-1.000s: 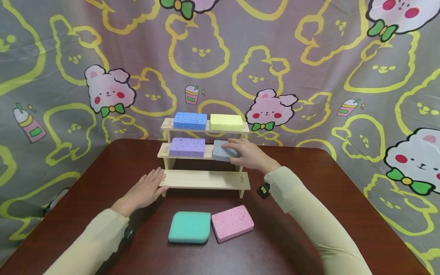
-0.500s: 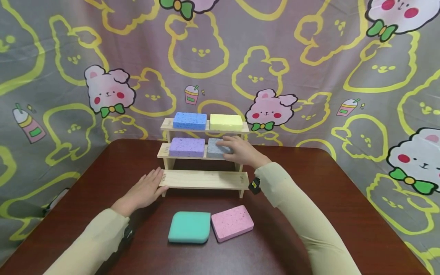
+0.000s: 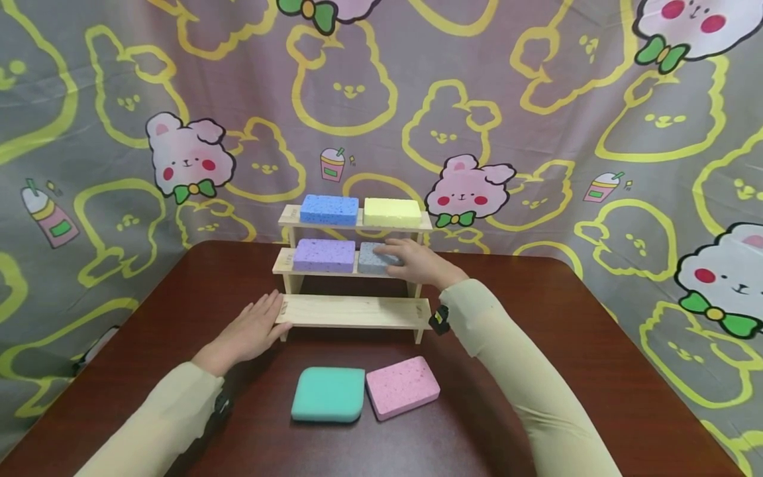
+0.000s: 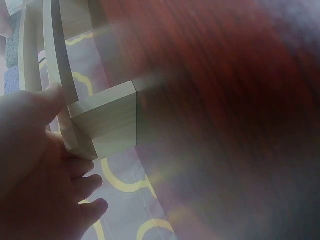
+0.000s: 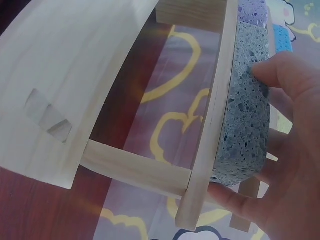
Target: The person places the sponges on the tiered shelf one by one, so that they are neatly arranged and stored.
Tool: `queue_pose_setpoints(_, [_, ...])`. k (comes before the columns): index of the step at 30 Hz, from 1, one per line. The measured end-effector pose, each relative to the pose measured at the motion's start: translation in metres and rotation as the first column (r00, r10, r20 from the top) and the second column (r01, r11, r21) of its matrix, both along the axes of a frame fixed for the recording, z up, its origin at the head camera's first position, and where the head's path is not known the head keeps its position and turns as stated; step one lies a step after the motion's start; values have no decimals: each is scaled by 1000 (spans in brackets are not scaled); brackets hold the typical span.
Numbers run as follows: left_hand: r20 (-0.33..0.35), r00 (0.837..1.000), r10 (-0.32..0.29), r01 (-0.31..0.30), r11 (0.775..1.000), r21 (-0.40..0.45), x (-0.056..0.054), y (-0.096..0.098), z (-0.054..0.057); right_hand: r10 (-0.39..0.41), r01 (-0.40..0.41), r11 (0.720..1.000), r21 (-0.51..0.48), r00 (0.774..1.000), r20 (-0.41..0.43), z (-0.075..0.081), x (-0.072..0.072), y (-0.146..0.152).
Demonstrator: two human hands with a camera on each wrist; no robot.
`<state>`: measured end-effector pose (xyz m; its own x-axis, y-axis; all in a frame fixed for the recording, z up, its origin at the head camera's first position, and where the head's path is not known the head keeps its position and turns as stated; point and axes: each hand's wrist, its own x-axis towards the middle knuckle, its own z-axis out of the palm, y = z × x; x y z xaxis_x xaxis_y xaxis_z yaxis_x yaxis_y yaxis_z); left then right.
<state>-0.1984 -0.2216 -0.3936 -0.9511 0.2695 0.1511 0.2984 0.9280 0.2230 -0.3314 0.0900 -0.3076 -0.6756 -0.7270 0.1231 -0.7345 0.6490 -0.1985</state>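
The right hand (image 3: 414, 260) is clamped on the gray sponge (image 5: 242, 105), thumb and fingers curled about its end and faces. The sponge sits within that grip on the right part of the middle tier (image 3: 285, 262) of the wooden rack (image 3: 357, 308), its underside against the board. Just left of the grip, on the same tier, lies the purple sponge (image 3: 324, 256); whether it touches the gray one is hard to tell. Above and behind the grip, the top tier bears the yellow sponge (image 3: 392, 212), with the blue sponge (image 3: 330, 209) farther left.

Below and to the left of this grip, the left hand (image 3: 247, 331) grips the left end of the bottom tier, thumb at its front edge and fingers about the end, apparently steadying the rack.

Judging by how things lie, the top pair is set, and the middle pair looks nearly so, with the gray sponge not yet released. Off the rack remain two pieces, on the table (image 3: 566, 331) nearer the person than either grip: the smooth teal block (image 3: 329, 395) and, right beside it, the slanted pink sponge (image 3: 403, 387).
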Motion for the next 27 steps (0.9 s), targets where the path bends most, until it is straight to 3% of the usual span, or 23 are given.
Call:
queue_pose_setpoints(20, [-1, 1000, -2, 2, 1000, -18, 0, 0, 0, -2, 2, 1000, -9, 998, 65, -1, -1, 3])
queue_pose_setpoints(27, [9, 1000, 1, -1, 1000, -16, 0, 0, 0, 1, 0, 1000, -10, 999, 52, 3, 2, 5])
